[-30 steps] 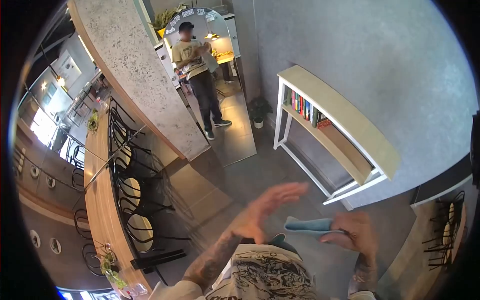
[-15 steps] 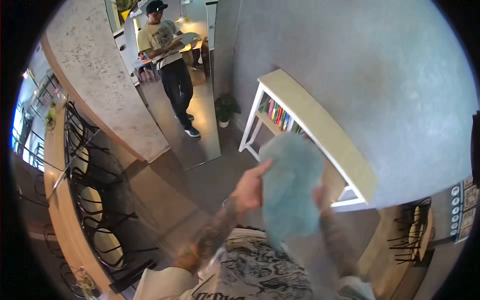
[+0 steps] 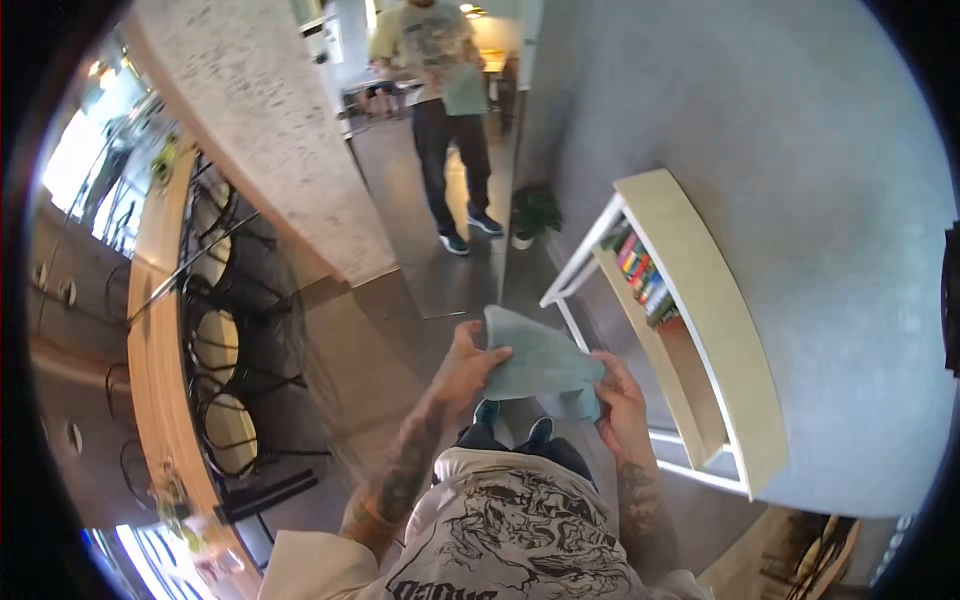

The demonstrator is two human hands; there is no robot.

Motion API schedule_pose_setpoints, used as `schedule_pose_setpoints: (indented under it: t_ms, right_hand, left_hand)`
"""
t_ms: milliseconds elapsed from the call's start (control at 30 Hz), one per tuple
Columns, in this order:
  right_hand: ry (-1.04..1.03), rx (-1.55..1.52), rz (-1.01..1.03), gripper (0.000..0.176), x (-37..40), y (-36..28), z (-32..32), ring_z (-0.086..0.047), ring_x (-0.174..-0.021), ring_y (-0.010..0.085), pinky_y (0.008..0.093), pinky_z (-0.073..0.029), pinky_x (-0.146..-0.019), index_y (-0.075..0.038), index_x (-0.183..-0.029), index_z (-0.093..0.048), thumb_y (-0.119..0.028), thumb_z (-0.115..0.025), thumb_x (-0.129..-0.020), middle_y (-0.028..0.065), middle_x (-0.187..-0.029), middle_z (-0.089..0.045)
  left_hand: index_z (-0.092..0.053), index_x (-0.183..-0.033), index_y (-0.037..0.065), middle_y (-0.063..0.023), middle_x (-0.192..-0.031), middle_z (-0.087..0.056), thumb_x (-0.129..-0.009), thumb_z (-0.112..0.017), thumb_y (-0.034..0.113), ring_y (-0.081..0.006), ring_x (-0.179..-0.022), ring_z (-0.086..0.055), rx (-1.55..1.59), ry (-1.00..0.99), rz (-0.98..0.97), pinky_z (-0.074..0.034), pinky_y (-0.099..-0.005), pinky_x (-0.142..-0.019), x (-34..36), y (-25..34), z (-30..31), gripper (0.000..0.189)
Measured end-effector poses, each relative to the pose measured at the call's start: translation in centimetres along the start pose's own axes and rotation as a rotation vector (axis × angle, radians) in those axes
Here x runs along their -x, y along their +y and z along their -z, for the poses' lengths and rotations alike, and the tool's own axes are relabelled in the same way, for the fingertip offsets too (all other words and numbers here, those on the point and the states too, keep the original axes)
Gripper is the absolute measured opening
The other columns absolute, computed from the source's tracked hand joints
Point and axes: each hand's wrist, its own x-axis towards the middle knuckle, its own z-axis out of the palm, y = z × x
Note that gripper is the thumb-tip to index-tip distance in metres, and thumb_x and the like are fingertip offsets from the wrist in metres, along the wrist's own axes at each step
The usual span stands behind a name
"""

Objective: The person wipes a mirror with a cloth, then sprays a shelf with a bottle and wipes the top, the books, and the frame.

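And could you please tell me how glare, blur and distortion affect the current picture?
Head view: fisheye distortion bows the long light-wood counter and white-framed wooden bookshelf, with black vignetting around the edges; the bright window area at upper left is blown out; the colourful book spines are too soft to read; the thin pale-teal sheet looks slightly soft.

Left hand point(image 3: 468, 368) and right hand point(image 3: 622, 400) both gripping opposite sides of cloth point(image 3: 540, 362), thumbs on its edges, tattooed forearms angled up toward it.
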Motion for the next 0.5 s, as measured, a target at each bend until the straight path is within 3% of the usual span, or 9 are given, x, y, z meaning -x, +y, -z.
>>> schedule_pose_setpoints:
  t_ms: [67, 133, 200, 267, 300, 333, 400, 467, 500]
  right_hand:
    - [-0.110, 0.081, -0.029, 0.038, -0.7, 0.0, -0.4, -0.066, -0.092, 0.0124, 0.0253, -0.056, -0.079, 0.001, -0.132, -0.057, 0.003, -0.060, -0.094, 0.0080, -0.110, -0.067]
    - [-0.257, 0.230, -0.051, 0.047, -1.0, -1.1, -1.0, -0.065, -0.099, 0.0127, 0.0249, -0.055, -0.082, 0.001, -0.136, -0.056, -0.001, -0.069, -0.091, 0.0084, -0.114, -0.065]
    - [-0.385, 0.370, -0.042, 0.051, -0.2, -4.6, -3.9, -0.066, -0.099, 0.0184, 0.0297, -0.054, -0.081, 0.001, -0.134, -0.059, -0.006, -0.076, -0.087, 0.0100, -0.111, -0.065]
    - [-0.598, 1.432, 0.320, 0.045, -1.2, -6.5, -4.2, -0.065, -0.102, 0.0296, 0.0386, -0.053, -0.084, 0.003, -0.124, -0.066, -0.011, -0.079, -0.084, 0.0140, -0.116, -0.062]
    - [-0.629, 1.448, 0.255, 0.033, -2.0, -7.0, -3.8, -0.063, -0.106, 0.0378, 0.0443, -0.052, -0.088, 0.004, -0.108, -0.071, -0.015, -0.081, -0.082, 0.0172, -0.119, -0.059]
    - [-0.672, 1.475, 0.269, 0.033, -2.8, -7.6, -3.8, -0.063, -0.106, 0.0378, 0.0443, -0.052, -0.088, 0.004, -0.108, -0.071, -0.015, -0.081, -0.082, 0.0172, -0.119, -0.059]
    - [-0.742, 1.333, 0.733, 0.025, -4.6, -8.6, -4.5, -0.063, -0.109, 0.0367, 0.0439, -0.051, -0.087, 0.004, -0.093, -0.070, -0.017, -0.080, -0.084, 0.0171, -0.121, -0.060]
    - [-0.874, 1.273, 0.744, 0.023, -6.1, -10.2, -6.6, -0.066, -0.099, 0.0352, 0.0415, -0.052, -0.079, 0.002, -0.094, -0.067, -0.018, -0.077, -0.088, 0.0184, -0.107, -0.066]
    - [-0.995, 1.284, 0.560, 0.021, -6.7, -10.4, -7.8, -0.068, -0.093, 0.0326, 0.0388, -0.053, -0.077, 0.001, -0.095, -0.068, -0.018, -0.076, -0.089, 0.0174, -0.101, -0.068]
  left_hand:
    - [-0.057, -0.136, 0.003, -0.0116, -0.124, -0.066, -0.096, -0.068, 0.012, -0.0178, -0.103, -0.067, -0.142, 0.413, -0.171, -0.055, -0.0342, -0.091, 1.3, -0.1, -0.6, 0.042]
    - [-0.057, -0.136, 0.003, -0.0137, -0.127, -0.063, -0.093, -0.073, 0.016, -0.0225, -0.111, -0.064, -0.139, 0.426, -0.029, -0.052, -0.0385, -0.093, 3.4, 1.2, -1.1, 0.047]
    - [-0.066, -0.126, 0.004, -0.0162, -0.129, -0.061, -0.088, -0.078, 0.022, -0.0299, -0.118, -0.061, -0.951, 0.300, -0.367, -0.049, -0.0429, -0.097, 5.5, 1.1, -1.3, 0.044]
    - [-0.070, -0.119, 0.005, -0.0179, -0.128, -0.060, -0.085, -0.080, 0.027, -0.0332, -0.122, -0.058, -1.075, 0.294, -0.246, -0.047, -0.0438, -0.101, 6.7, 1.2, -1.0, 0.042]
    - [-0.074, -0.112, 0.006, -0.0196, -0.127, -0.060, -0.082, -0.083, 0.032, -0.0364, -0.126, -0.055, -1.207, 0.248, -0.112, -0.045, -0.0447, -0.105, 7.1, 1.2, -1.1, 0.040]
    - [-0.074, -0.112, 0.006, -0.0196, -0.127, -0.060, -0.082, -0.083, 0.032, -0.0364, -0.126, -0.055, -1.180, 0.292, -0.125, -0.045, -0.0447, -0.105, 7.6, 1.6, -1.7, 0.040]
    - [-0.079, -0.098, 0.005, -0.0181, -0.134, -0.056, -0.084, -0.082, 0.033, -0.0382, -0.129, -0.054, -1.416, 0.325, -0.505, -0.045, -0.0436, -0.107, 8.6, 2.6, -2.8, 0.032]
    - [-0.073, -0.109, 0.006, -0.0210, -0.131, -0.058, -0.086, -0.079, 0.035, -0.0390, -0.131, -0.052, -1.279, 0.296, -0.620, -0.044, -0.0439, -0.108, 8.7, 3.2, -3.4, 0.037]
    - [-0.070, -0.117, 0.005, -0.0168, -0.135, -0.057, -0.090, -0.076, 0.035, -0.0366, -0.130, -0.052, -0.982, 0.132, -0.404, -0.042, -0.0426, -0.110, 8.7, 3.9, -4.1, 0.040]
